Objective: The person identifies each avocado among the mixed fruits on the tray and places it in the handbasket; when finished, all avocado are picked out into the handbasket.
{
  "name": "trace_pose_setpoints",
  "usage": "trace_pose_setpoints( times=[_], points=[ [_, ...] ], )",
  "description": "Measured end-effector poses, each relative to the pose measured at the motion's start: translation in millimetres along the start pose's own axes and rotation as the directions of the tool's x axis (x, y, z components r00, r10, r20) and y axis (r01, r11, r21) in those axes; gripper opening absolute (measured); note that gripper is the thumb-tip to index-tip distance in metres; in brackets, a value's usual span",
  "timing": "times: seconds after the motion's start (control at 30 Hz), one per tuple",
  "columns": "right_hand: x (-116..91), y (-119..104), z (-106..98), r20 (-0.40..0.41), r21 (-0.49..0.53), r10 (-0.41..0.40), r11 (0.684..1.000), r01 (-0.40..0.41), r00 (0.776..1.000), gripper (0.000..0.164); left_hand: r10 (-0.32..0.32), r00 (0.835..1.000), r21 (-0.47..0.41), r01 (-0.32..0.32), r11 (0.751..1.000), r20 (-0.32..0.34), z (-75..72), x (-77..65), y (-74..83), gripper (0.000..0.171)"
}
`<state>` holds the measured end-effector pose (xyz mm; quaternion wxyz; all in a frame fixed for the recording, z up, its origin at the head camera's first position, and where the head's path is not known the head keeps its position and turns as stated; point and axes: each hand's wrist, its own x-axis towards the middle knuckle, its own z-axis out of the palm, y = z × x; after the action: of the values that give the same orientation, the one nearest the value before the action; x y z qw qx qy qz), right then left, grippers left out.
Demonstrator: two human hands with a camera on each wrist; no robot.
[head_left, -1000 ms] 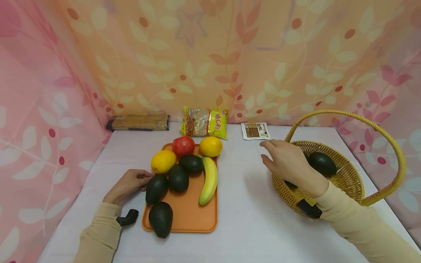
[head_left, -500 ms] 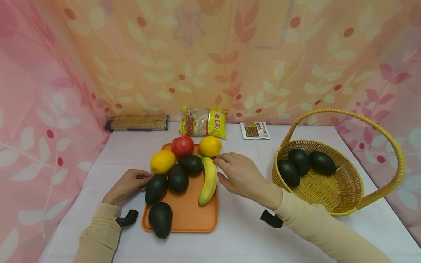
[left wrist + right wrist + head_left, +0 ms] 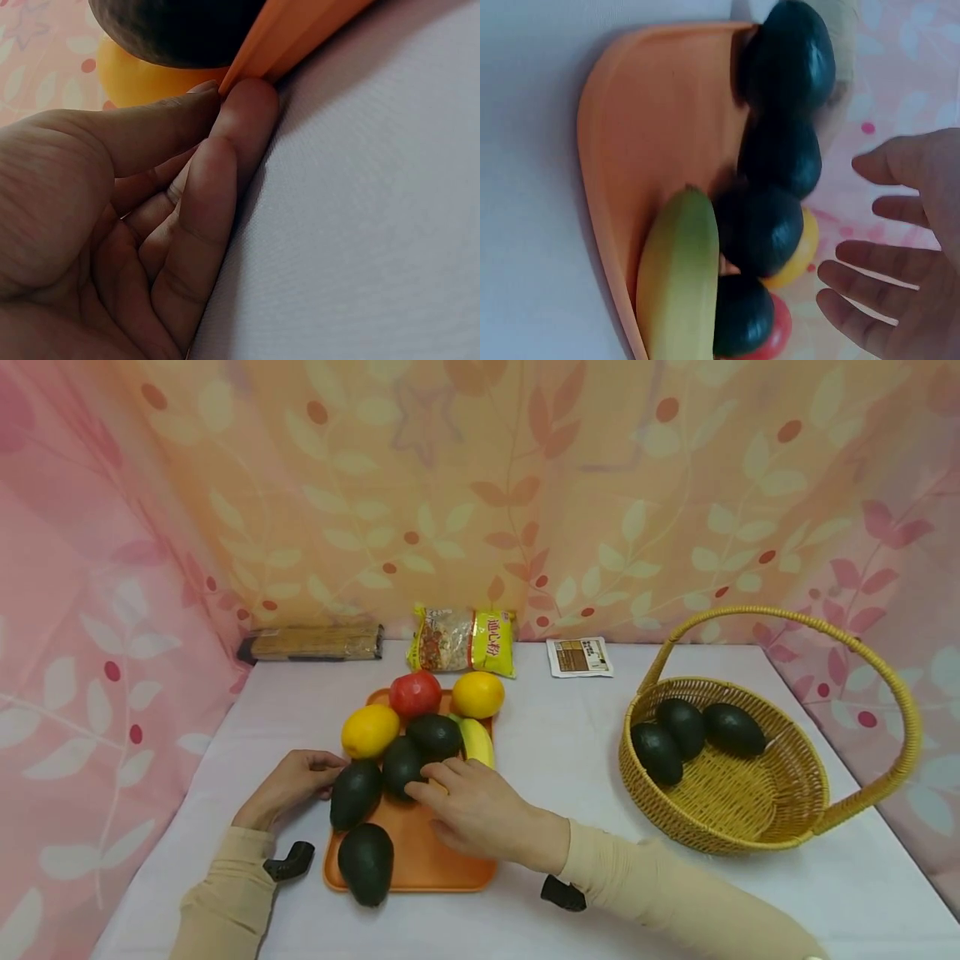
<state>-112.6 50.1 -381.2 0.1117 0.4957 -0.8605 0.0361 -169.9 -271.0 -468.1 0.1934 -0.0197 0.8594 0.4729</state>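
Observation:
My left hand (image 3: 296, 785) lies at the left side of an orange tray (image 3: 408, 864); in the left wrist view its thumb and forefinger pinch the tray's rim (image 3: 292, 37). Over the tray hovers my right hand (image 3: 483, 814), fingers spread and holding nothing, close to a dark avocado (image 3: 399, 767). The right wrist view has the fingers apart from the fruit. Several avocados are on the tray, one (image 3: 365, 864) at its front left corner. A banana (image 3: 478, 742), partly hidden by the right hand, lies along the right side. Two lemons (image 3: 371, 732) and a red round fruit (image 3: 415, 695) sit at the back.
A wicker basket (image 3: 813, 777) with a tall handle stands at the right, three avocados (image 3: 733, 731) inside. Along the back lie a brown bundle (image 3: 318, 642), a yellow food bag (image 3: 461, 641) and a small white-and-brown packet (image 3: 580, 657). Patterned curtains enclose the table.
My right hand has moved left from above the basket, past the banana, to over the tray's avocados. The left hand has stayed at the tray's edge.

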Motion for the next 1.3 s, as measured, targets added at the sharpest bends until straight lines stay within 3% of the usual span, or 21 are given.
trace_pose_setpoints(
  times=[0.2, 0.47, 0.73, 1.13, 1.3],
  points=[
    [7.0, -18.1, 12.7, 0.114, 0.04, -0.112, 0.993, 0.108, 0.987, 0.056, -0.005, 1.0, 0.008, 0.005, 1.0, 0.003, -0.6, 0.0, -0.9, 0.034],
    [16.1, -37.3, 24.5, 0.097, 0.038, -0.218, 0.976, 0.215, 0.971, 0.054, 0.001, 1.0, 0.012, -0.001, 1.0, -0.002, 0.1, -2.0, 0.0, 0.035],
    [19.2, -43.5, 29.7, 0.124, 0.023, -0.244, 0.97, 0.243, 0.962, 0.054, 0.013, 1.0, 0.01, -0.013, 1.0, -0.006, 0.3, -2.0, 0.5, 0.035],
    [24.2, -48.9, 35.1, 0.234, 0.098, -0.294, 0.955, 0.278, 0.927, 0.058, 0.018, 1.0, 0.01, -0.018, 1.0, -0.006, 0.9, -3.4, 2.0, 0.034],
    [23.7, -49.2, 34.7, 0.219, 0.142, -0.291, 0.954, 0.265, 0.931, 0.053, 0.006, 1.0, 0.012, -0.006, 1.0, -0.011, 0.6, -2.7, 1.7, 0.032]
  ],
)
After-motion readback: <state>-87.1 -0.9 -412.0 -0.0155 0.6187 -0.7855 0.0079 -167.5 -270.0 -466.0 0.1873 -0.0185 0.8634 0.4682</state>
